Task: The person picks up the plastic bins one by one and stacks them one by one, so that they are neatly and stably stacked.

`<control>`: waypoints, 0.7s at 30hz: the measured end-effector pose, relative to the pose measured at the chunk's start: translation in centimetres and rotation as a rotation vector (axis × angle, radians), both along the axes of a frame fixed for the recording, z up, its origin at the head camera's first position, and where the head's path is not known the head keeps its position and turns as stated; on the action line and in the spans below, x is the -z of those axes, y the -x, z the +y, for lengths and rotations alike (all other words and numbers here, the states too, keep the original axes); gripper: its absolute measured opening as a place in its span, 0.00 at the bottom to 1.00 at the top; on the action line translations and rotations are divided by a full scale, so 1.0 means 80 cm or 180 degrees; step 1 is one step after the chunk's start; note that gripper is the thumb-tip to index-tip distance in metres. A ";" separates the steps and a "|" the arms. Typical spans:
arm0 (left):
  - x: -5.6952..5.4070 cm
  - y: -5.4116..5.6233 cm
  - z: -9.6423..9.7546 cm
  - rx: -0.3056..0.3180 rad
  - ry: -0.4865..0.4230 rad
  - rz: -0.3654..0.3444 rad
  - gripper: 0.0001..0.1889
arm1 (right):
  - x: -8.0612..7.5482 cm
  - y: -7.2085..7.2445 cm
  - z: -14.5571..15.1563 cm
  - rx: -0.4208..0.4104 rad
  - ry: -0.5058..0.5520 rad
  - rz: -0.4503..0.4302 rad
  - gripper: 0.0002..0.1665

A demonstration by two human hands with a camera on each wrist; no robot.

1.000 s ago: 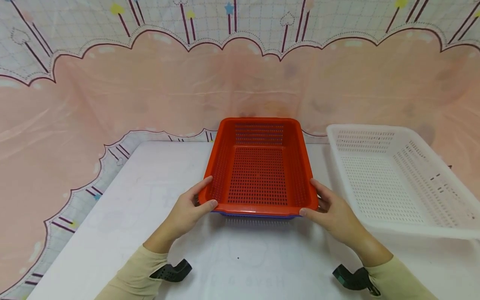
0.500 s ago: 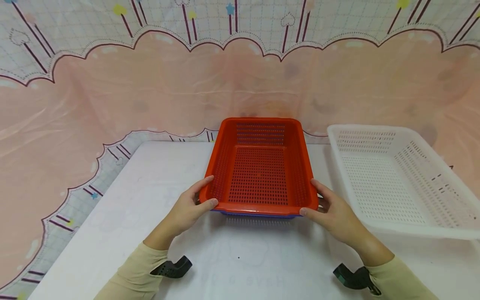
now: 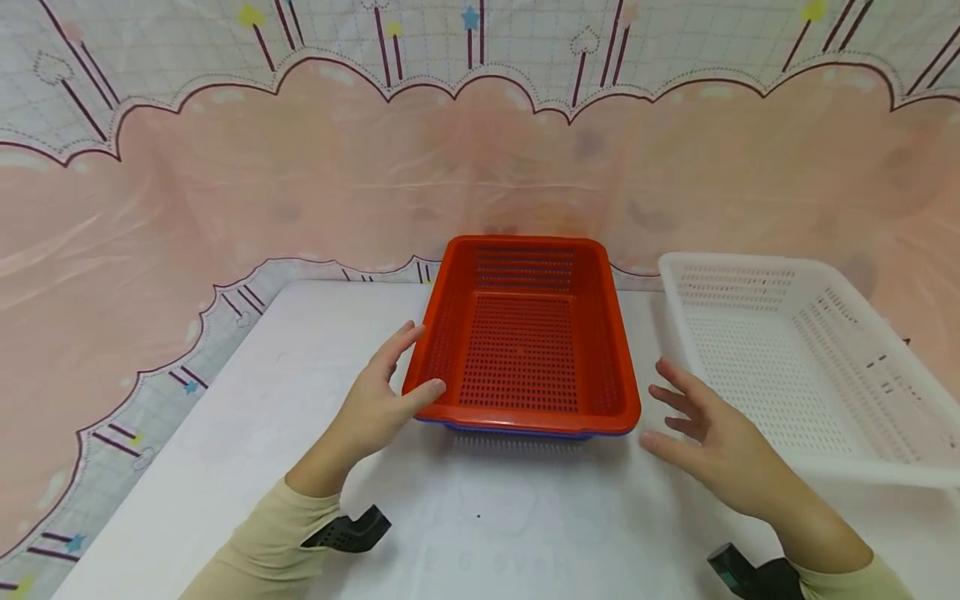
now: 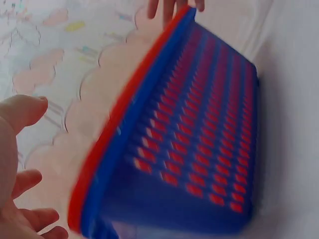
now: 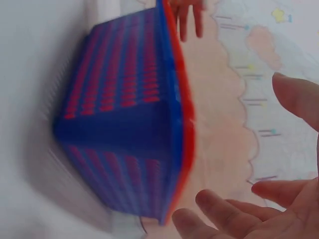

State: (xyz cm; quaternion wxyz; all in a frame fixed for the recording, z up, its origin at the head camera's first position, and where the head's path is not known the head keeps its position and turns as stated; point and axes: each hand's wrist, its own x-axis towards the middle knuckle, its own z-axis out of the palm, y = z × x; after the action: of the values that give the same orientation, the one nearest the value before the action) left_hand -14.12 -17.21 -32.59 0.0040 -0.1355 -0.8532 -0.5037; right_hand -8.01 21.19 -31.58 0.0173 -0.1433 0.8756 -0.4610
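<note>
A red perforated plastic basket [image 3: 517, 350] sits nested inside a blue basket [image 4: 164, 199], whose rim shows just under the red one. Both stand on the white tabletop. At the near left corner is my left hand [image 3: 377, 408], fingers spread and relaxed; in the left wrist view it appears apart from the rim. My right hand [image 3: 720, 454] hovers off the right side with loosely spread fingers, holding nothing. In the right wrist view, a gap separates its fingers from the blue and red rims.
A larger white perforated basket [image 3: 750, 462] stands to the right, close beside my right hand. The white table [image 3: 480, 533] ends at the back against a patterned pink cloth [image 3: 375, 192].
Both hands have let go of the nested baskets. My right hand has moved off to the right; the left has lifted slightly from the corner. The baskets stay in place.
</note>
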 end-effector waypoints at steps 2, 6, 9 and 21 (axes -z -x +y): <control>-0.006 -0.004 0.009 0.0097 -0.0103 0.0028 0.39 | -0.003 -0.003 0.010 0.0062 -0.0059 0.0105 0.51; -0.013 -0.011 0.033 0.0320 -0.0303 0.0109 0.42 | -0.002 -0.009 0.038 0.0194 -0.0093 0.0363 0.49; -0.016 -0.015 0.054 0.0502 -0.0391 0.0164 0.43 | 0.003 -0.015 0.062 0.0302 -0.0032 0.0505 0.48; -0.014 -0.023 0.139 0.1237 -0.0489 0.0016 0.42 | 0.015 -0.036 0.134 0.0955 0.0137 0.1022 0.47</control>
State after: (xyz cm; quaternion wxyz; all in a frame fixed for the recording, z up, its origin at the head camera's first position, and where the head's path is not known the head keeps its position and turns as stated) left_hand -12.27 -6.08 -31.49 -0.0808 -0.2981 -0.7701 -0.5582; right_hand -5.12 31.87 -32.80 -0.1941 -0.0834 0.8685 -0.4483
